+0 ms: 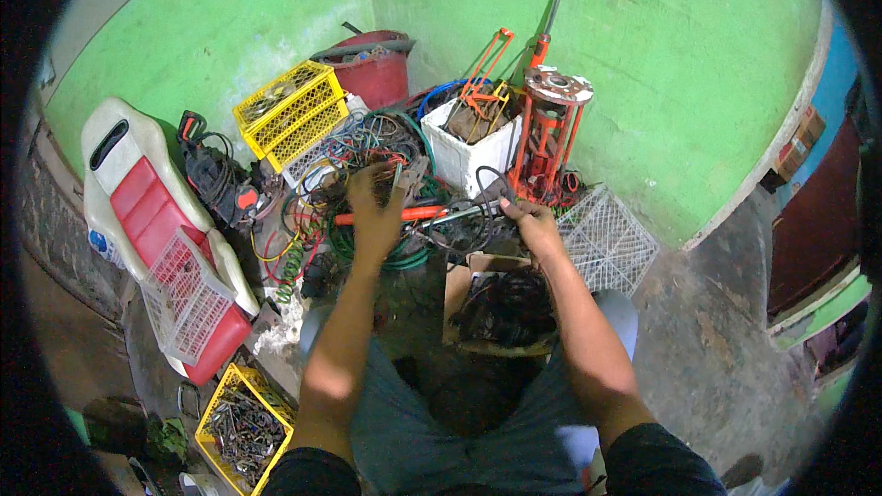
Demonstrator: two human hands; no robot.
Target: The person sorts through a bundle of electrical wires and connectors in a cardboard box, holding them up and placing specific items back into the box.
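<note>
My left hand (375, 217) is blurred over a heap of tangled wires (372, 138), its thumb and fingers apart with nothing clearly held. An orange bar (420, 213) shows just to its right, partly behind the hand. My right hand (534, 224) grips one end of a thin silver rod (465, 213), which slants down to the left. A black cable (488, 182) loops beside the rod and runs up to my right fingers. Whether those fingers hold the cable too is unclear. Below the right hand, an open cardboard box (456, 289) holds a dark bundle (506, 306).
A white bin (458, 158) and an orange metal stand (559, 93) are against the green wall. A white plastic crate (610, 241) leans to the right. To the left are stacked yellow crates (293, 114), a red-and-white seat (162, 210) and a yellow crate of metal parts (244, 437).
</note>
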